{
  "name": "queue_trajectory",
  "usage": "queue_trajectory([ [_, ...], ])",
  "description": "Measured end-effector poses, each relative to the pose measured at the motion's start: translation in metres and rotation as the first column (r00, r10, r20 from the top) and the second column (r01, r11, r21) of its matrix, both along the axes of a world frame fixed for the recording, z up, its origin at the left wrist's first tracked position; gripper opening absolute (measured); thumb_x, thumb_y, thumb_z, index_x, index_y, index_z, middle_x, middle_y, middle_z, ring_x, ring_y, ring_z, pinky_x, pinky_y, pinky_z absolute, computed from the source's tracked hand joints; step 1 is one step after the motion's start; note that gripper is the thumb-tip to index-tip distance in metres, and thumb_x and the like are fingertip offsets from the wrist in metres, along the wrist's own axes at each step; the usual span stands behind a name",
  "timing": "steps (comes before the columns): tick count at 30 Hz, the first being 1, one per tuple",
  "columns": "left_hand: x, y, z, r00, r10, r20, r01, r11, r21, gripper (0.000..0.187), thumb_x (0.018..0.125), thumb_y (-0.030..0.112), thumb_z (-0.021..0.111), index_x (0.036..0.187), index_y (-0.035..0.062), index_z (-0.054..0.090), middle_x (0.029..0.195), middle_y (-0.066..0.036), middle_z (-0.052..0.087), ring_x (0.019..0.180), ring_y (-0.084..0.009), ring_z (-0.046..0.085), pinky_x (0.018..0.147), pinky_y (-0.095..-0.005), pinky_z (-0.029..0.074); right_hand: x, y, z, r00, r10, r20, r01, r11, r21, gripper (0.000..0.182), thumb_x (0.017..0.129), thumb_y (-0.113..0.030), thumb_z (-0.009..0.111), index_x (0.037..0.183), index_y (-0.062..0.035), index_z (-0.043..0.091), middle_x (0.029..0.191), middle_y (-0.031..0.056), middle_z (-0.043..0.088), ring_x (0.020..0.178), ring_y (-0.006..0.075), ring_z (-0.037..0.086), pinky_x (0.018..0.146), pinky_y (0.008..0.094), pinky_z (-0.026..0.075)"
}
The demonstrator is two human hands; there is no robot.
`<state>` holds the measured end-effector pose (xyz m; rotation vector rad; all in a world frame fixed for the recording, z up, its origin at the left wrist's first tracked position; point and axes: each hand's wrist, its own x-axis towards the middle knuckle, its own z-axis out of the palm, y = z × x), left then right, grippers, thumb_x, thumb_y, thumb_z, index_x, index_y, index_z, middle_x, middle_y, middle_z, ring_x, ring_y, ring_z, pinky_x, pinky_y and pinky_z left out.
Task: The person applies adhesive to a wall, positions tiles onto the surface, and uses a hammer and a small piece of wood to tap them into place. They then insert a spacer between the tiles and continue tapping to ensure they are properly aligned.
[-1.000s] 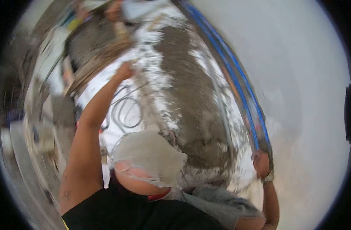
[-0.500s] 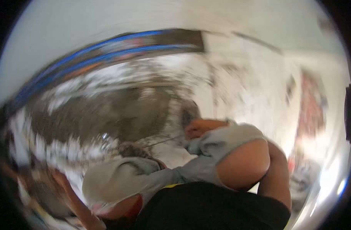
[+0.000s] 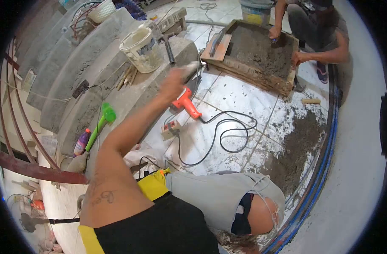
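My left hand [image 3: 171, 86] reaches out over the lowest step's edge, blurred by motion, its fingers appearing closed. A pale, smeared object [image 3: 190, 69] projects from it; its kind cannot be made out. Just below the hand lies an orange-red corded power tool [image 3: 187, 103] on the tiles, its black cable [image 3: 218, 113] looping across the floor. Close by sits a socket block [image 3: 171, 129] with a plug in it. A hammer-like tool [image 3: 169, 51] rests on the step beyond the hand. My right hand is out of view.
A co-worker's hand [image 3: 276, 32] works at a wooden trough of wet mortar [image 3: 227, 67], with a float [image 3: 218, 46] on its corner. A white bucket [image 3: 140, 53], green mallet [image 3: 106, 113] and purple bottle [image 3: 81, 143] stand on steps. Blue pipes [image 3: 324, 152] run along the wall.
The view has swung left, from the mortar-covered floor to the steps, trough and cables. My left arm now stretches forward; my right hand has left the view.
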<state>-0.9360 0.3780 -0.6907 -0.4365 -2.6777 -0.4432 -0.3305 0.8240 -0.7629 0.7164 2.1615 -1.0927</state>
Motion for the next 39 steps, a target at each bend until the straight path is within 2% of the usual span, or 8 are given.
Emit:
queue_trajectory([
  [11, -0.063, -0.332, -0.127, 0.691, 0.716, -0.092, -0.631, 0.537, -0.560, 0.050, 0.091, 0.015, 0.057, 0.140, 0.0087, 0.051, 0.125, -0.023, 0.062, 0.112, -0.0387, 0.063, 0.096, -0.0506, 0.049, -0.102, 0.001, 0.022, 0.874, 0.051, -0.484, -0.018, 0.997, 0.071, 0.029, 0.087, -0.017, 0.065, 0.111, -0.0014, 0.067, 0.095, 0.0214, 0.069, 0.089, 0.0394, 0.067, 0.079, 0.0454, 0.053],
  [15, -0.033, -0.172, -0.059, 0.679, 0.666, -0.309, -0.733, 0.588, -0.342, 0.048, 0.090, 0.014, 0.063, 0.136, 0.0043, 0.056, 0.126, -0.021, 0.064, 0.106, -0.0336, 0.067, 0.092, -0.0426, 0.053, -0.078, -0.029, 0.022, 0.923, 0.013, -0.384, -0.052, 0.995, -0.090, 0.028, 0.085, -0.017, 0.066, 0.109, -0.0019, 0.066, 0.086, 0.0222, 0.068, 0.081, 0.0422, 0.067, 0.070, 0.0464, 0.052],
  [17, -0.045, -0.157, -0.072, 0.986, 0.062, 0.152, -0.060, 0.998, -0.015, 0.038, 0.089, 0.014, 0.065, 0.125, 0.0010, 0.065, 0.115, -0.020, 0.070, 0.099, -0.0298, 0.069, 0.090, -0.0388, 0.053, -0.076, -0.031, 0.020, 0.917, 0.013, -0.398, -0.034, 0.998, -0.046, 0.030, 0.082, -0.016, 0.068, 0.108, -0.0020, 0.066, 0.085, 0.0208, 0.068, 0.079, 0.0409, 0.066, 0.070, 0.0455, 0.052],
  [20, -0.009, 0.030, -0.046, 0.878, -0.253, 0.407, 0.112, 0.934, 0.341, 0.027, 0.093, 0.017, 0.060, 0.111, 0.0002, 0.072, 0.099, -0.013, 0.074, 0.091, -0.0222, 0.070, 0.080, -0.0372, 0.052, -0.094, -0.028, 0.044, 0.902, 0.051, -0.428, -0.062, 0.998, -0.013, 0.028, 0.077, -0.013, 0.069, 0.103, -0.0029, 0.068, 0.082, 0.0182, 0.067, 0.076, 0.0402, 0.065, 0.068, 0.0451, 0.052],
  [23, -0.094, 0.142, -0.119, 0.645, -0.764, 0.029, 0.764, 0.643, -0.061, 0.022, 0.095, 0.018, 0.052, 0.098, -0.0014, 0.063, 0.083, -0.025, 0.063, 0.076, -0.0423, 0.062, 0.069, -0.0509, 0.047, -0.098, -0.019, 0.054, 0.868, 0.174, -0.466, -0.112, 0.981, 0.157, 0.021, 0.073, -0.009, 0.067, 0.093, -0.0042, 0.067, 0.079, 0.0161, 0.064, 0.074, 0.0406, 0.063, 0.066, 0.0465, 0.052],
  [25, -0.064, 0.267, -0.041, 0.806, -0.425, 0.412, 0.538, 0.816, -0.211, 0.027, 0.093, 0.013, 0.049, 0.113, 0.0056, 0.065, 0.105, -0.029, 0.067, 0.092, -0.0475, 0.063, 0.085, -0.0543, 0.050, -0.084, -0.017, 0.059, 0.850, 0.239, -0.469, -0.087, 0.943, 0.322, 0.017, 0.071, -0.006, 0.066, 0.087, -0.0046, 0.066, 0.077, 0.0153, 0.062, 0.073, 0.0404, 0.063, 0.065, 0.0474, 0.051],
  [32, -0.205, 0.565, -0.022, 0.641, -0.738, 0.210, 0.703, 0.455, -0.546, 0.033, 0.089, 0.019, 0.063, 0.119, 0.0069, 0.064, 0.100, -0.018, 0.072, 0.086, -0.0370, 0.068, 0.077, -0.0508, 0.054, -0.017, -0.020, 0.066, 0.937, 0.270, -0.220, -0.180, 0.917, 0.356, 0.013, 0.082, -0.017, 0.060, 0.090, -0.0067, 0.060, 0.080, 0.0125, 0.063, 0.077, 0.0358, 0.066, 0.064, 0.0486, 0.053],
  [39, -0.272, 0.739, -0.151, 0.431, -0.898, 0.088, 0.804, 0.338, -0.490, 0.039, 0.094, 0.018, 0.061, 0.133, 0.0162, 0.058, 0.101, -0.013, 0.073, 0.081, -0.0284, 0.067, 0.075, -0.0470, 0.055, 0.095, -0.096, -0.009, 0.825, -0.415, -0.383, 0.543, 0.769, 0.337, 0.018, 0.078, -0.010, 0.060, 0.093, -0.0003, 0.061, 0.093, 0.0210, 0.066, 0.089, 0.0410, 0.067, 0.075, 0.0509, 0.055],
])
